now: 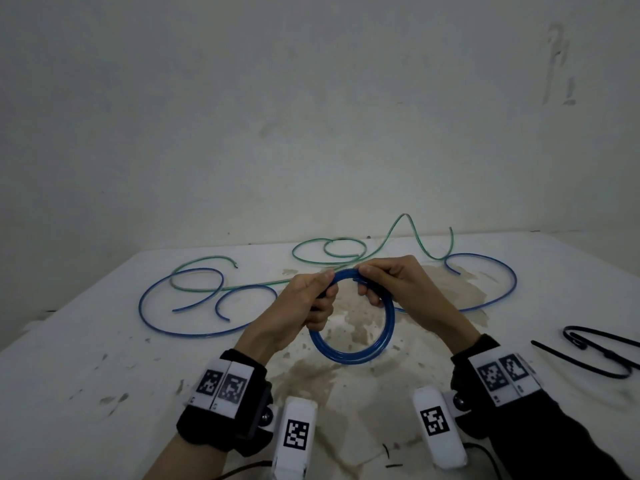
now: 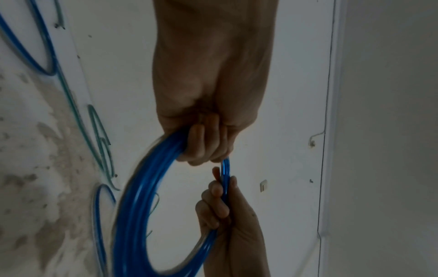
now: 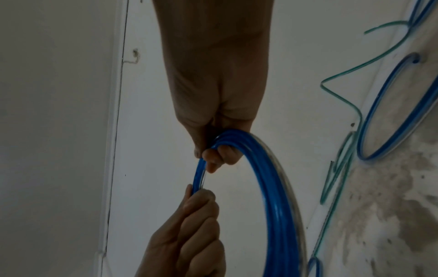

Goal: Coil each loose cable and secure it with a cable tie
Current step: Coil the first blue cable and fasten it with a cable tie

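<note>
A blue cable wound into a coil (image 1: 349,355) of several turns hangs upright above the white table (image 1: 86,358). My left hand (image 1: 311,299) grips the coil at its upper left, fingers curled round the strands. My right hand (image 1: 381,282) grips it at the upper right. In the left wrist view the coil (image 2: 132,206) curves down from my left hand (image 2: 208,146) to my right hand (image 2: 220,206). The right wrist view shows the coil (image 3: 277,196) leaving my right hand (image 3: 220,155), with my left hand (image 3: 196,215) below.
Loose blue cables (image 1: 166,323) (image 1: 498,289) and thin green cables (image 1: 329,254) sprawl across the table's far half. Black cable ties (image 1: 595,351) lie at the right. The tabletop is stained brown in the middle. A bare wall stands behind.
</note>
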